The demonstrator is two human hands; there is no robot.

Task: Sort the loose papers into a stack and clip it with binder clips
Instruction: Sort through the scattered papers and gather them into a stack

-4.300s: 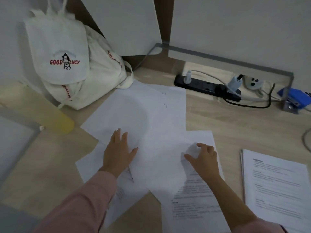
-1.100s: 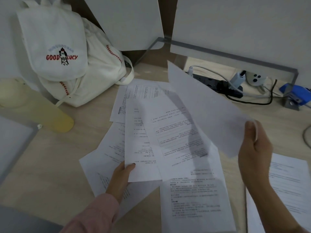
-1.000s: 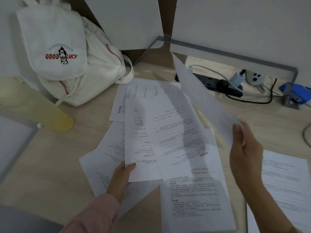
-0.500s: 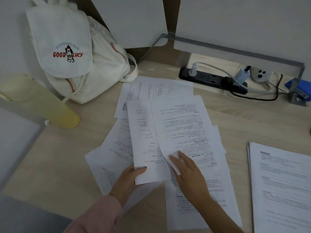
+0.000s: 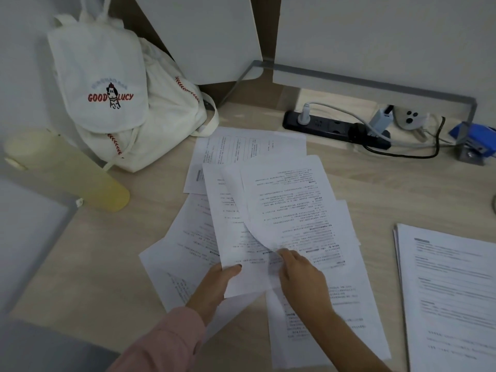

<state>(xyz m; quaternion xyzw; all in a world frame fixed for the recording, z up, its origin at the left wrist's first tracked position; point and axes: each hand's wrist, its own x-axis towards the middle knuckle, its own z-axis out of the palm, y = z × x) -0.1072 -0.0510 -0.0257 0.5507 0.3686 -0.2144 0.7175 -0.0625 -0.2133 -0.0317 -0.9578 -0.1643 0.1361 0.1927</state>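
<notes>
Several loose printed papers (image 5: 271,205) lie fanned and overlapping on the wooden desk (image 5: 389,189). My left hand (image 5: 214,285) grips the near edge of one sheet (image 5: 236,237), thumb on top. My right hand (image 5: 300,275) pinches the lower left corner of the top sheet (image 5: 292,200), and that corner curls up off the pile. A neat stack of printed pages (image 5: 451,291) lies apart at the right edge. No binder clips are in view.
A white drawstring bag (image 5: 120,103) leans against the wall at the back left, with a yellow bottle (image 5: 67,170) lying beside it. A black power strip (image 5: 335,128) with cables and a blue stapler (image 5: 477,140) sit at the back right.
My right hand carried a blank sheet off to the right, then came back down onto the pile. It now pinches the top sheet's corner and lifts it. My left hand keeps its grip.
</notes>
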